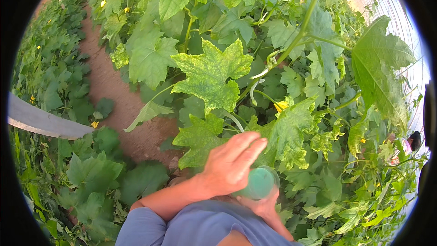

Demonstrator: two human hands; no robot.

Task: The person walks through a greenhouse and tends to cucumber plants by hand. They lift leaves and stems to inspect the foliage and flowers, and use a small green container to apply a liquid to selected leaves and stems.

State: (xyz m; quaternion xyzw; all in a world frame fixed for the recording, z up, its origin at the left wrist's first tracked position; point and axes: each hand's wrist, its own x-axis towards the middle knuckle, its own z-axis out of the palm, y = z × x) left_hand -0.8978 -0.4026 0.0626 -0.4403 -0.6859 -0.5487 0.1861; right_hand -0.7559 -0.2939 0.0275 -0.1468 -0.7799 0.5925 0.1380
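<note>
My right hand is wrapped around a translucent green plastic cup, held close to my body. What lies inside the cup is not clear. Reaching in from the left, my left hand is beside and partly over the cup's rim, its back turned up. Two of its fingers point forward among the leaves; the thumb and the palm side are hidden. Just beyond those fingertips hangs a slim pale young gourd. A yellow-mottled lobed leaf spreads above it, with a crinkled leaf to the right.
A thick vine stem slants down from the upper right, bearing small young fruits and a yellow flower. A bare soil path runs at left, beside a pale curved beam. Part of a person shows at far right.
</note>
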